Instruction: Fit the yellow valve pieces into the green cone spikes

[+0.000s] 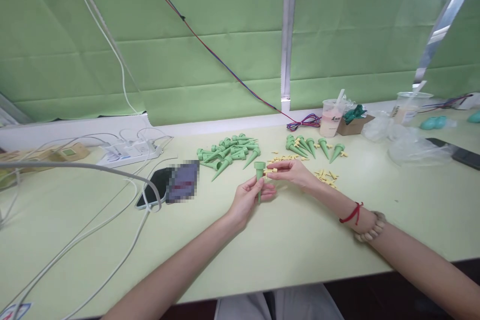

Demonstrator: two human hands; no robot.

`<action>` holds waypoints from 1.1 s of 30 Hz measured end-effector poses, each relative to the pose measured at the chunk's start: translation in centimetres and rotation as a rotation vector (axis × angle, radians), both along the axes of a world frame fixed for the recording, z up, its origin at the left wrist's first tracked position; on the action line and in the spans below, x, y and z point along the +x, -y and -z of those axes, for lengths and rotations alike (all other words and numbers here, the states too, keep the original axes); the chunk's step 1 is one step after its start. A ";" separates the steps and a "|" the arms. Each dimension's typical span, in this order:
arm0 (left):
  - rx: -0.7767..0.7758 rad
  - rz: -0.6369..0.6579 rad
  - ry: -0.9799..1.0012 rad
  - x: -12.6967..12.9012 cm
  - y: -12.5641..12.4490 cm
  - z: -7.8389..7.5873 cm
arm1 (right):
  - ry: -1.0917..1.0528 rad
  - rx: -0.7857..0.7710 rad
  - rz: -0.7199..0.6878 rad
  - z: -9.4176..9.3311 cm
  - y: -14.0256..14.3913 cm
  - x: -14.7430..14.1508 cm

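Two bare hands meet above a pale green table [285, 240], seen from the person's own head; the left hand [247, 199] has its fingers closed around a green cone-shaped spike [259, 176], held upright with its wide collar on top and its narrow tip hidden behind the fingers; the right hand [290, 171] pinches a small yellow piece [272, 170] between thumb and fingertips, right beside the spike's collar; whether the piece touches the collar is too small to tell. Beyond the hands lies a pile of green spikes [228, 152], and to its right a smaller group of spikes [313, 146] with scattered yellow pieces [325, 175] near the right wrist; their exact shape cannot be made out. A phone [155, 187] lies to the left, partly covered by a blurred patch; white cables [93, 240] run off the lower left edge. A plastic cup [331, 117] stands near the green backdrop [206, 35]; both forearms are cut off at the bottom edge.
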State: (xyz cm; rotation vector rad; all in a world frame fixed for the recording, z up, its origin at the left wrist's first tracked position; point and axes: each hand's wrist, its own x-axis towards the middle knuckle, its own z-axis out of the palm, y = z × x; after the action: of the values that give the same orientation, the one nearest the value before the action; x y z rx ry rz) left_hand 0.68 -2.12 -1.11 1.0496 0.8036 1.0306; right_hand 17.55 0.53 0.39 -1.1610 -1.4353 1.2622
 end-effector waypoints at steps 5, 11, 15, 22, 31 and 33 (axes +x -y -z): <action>0.047 0.023 -0.017 0.0 0.0 0.3 | 0.097 0.045 -0.022 0.5 0.1 -0.1; -0.001 0.042 -0.070 0.1 0.3 -0.1 | 0.227 0.125 0.038 0.7 0.0 -0.2; -0.024 0.049 -0.087 0.1 0.3 -0.3 | 0.273 0.156 0.049 0.6 0.0 -0.2; -0.055 0.056 -0.130 0.2 0.1 -0.1 | 0.304 0.309 0.078 1.1 0.0 -0.4; -0.150 -0.024 0.006 0.0 -0.2 -0.6 | 0.139 0.176 -0.005 1.3 -0.3 -0.3; -0.160 -0.039 0.042 -0.1 -0.3 -0.6 | 0.082 0.153 -0.021 1.5 -0.3 -0.3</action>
State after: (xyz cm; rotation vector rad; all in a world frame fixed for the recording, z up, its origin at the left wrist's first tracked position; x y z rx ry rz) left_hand 0.55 -1.78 -0.51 0.8760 0.8604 1.0008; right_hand 17.22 0.83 -1.07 -1.1074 -1.5795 1.1092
